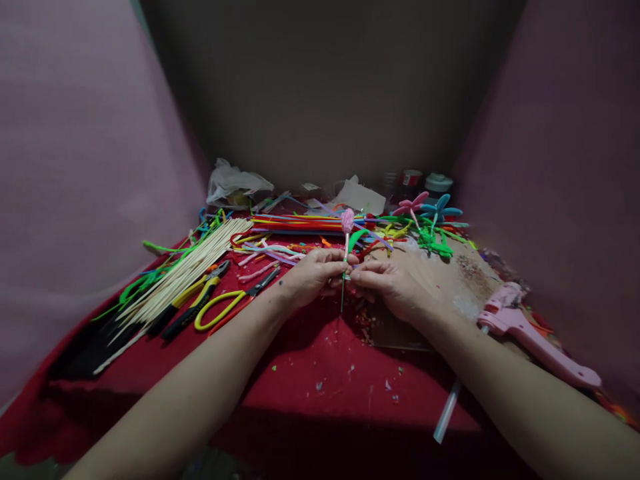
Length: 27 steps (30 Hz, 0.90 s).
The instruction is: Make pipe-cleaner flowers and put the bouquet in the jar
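Upright before me is a craft flower with a fuzzy pink head [347,221], a green leaf [356,237] and a thin dark green stem [343,297]. My left hand [320,273] is closed, pinching the stem just below the leaf between thumb and fingers. Close against it, my right hand [383,283] is closed too, its fingertips meeting at the stem on the other side. What exactly lies between the right fingertips is mostly hidden. The stem's lower end points down over the red cloth.
Left lie wooden sticks [195,260], pliers [200,297] and yellow-handled scissors [220,310]. Behind are coloured pipe cleaners [300,224] and a plastic bag [233,183]. To the right are finished pipe-cleaner flowers [437,212], cardboard [400,330] and a pink glue gun [530,333] with a glue stick [447,410].
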### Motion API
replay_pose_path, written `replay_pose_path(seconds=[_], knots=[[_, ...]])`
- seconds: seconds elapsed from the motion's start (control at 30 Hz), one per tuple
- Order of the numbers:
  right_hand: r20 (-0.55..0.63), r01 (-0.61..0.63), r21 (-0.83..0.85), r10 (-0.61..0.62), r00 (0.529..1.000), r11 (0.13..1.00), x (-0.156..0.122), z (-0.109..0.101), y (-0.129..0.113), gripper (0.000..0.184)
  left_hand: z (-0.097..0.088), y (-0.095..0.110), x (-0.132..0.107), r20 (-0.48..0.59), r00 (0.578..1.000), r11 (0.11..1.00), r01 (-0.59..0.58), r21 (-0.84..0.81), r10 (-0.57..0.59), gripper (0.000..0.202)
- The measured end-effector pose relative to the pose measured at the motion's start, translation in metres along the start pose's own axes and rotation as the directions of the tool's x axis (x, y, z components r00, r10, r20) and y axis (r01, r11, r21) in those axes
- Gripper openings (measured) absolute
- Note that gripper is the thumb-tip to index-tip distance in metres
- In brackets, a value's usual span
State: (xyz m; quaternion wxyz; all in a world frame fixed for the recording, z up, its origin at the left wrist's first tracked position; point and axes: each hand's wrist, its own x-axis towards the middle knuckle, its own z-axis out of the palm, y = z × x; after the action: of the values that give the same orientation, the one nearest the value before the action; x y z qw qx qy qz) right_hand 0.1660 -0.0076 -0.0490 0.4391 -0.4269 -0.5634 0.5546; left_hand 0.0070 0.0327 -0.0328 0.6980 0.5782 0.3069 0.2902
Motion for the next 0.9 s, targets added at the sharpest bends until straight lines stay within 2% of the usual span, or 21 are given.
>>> replay_pose_path(seconds=[0.17, 0.3, 0.43, 0.63, 0.7, 0.8, 0.9], knots=[[-0.083, 0.023, -0.111, -0.033, 0.996, 0.994, -0.004, 0.006, -0.005, 0.018, -0.001, -0.003, 0.001, 0.038, 0.999, 0.991, -0.005, 0.133, 0.0, 0.017], [-0.087, 0.031, -0.121, -0.042, 0.995, 0.992, -0.004, 0.006, -0.006, 0.022, -0.003, -0.006, 0.004, 0.109, 0.994, 0.999, 0.028, 0.026, -0.031, 0.016], [-0.105, 0.005, -0.102, -0.016, 0.994, 0.995, -0.001, 0.004, -0.001, 0.023, -0.008, -0.011, 0.008, 0.112, 0.993, 0.997, 0.055, -0.054, -0.049, 0.025], [-0.094, -0.039, -0.176, 0.023, 0.995, 0.984, 0.0, 0.004, 0.003, 0.015, -0.013, -0.017, 0.014, 0.16, 0.986, 0.987, 0.017, 0.16, -0.043, 0.017], [-0.083, -0.046, -0.193, 0.031, 0.996, 0.98, -0.001, 0.005, 0.002, 0.013, -0.013, -0.017, 0.014, 0.131, 0.99, 0.973, 0.014, 0.229, -0.046, 0.017], [-0.059, -0.049, -0.198, 0.038, 0.998, 0.979, -0.003, 0.007, -0.002, 0.014, -0.011, -0.01, 0.007, -0.021, 0.998, 0.924, 0.066, 0.377, -0.063, 0.024], [-0.043, -0.056, -0.199, 0.048, 0.998, 0.978, -0.006, 0.009, -0.007, 0.015, -0.014, 0.003, -0.019, -0.159, 0.987, 0.844, 0.06, 0.532, 0.03, 0.028]])
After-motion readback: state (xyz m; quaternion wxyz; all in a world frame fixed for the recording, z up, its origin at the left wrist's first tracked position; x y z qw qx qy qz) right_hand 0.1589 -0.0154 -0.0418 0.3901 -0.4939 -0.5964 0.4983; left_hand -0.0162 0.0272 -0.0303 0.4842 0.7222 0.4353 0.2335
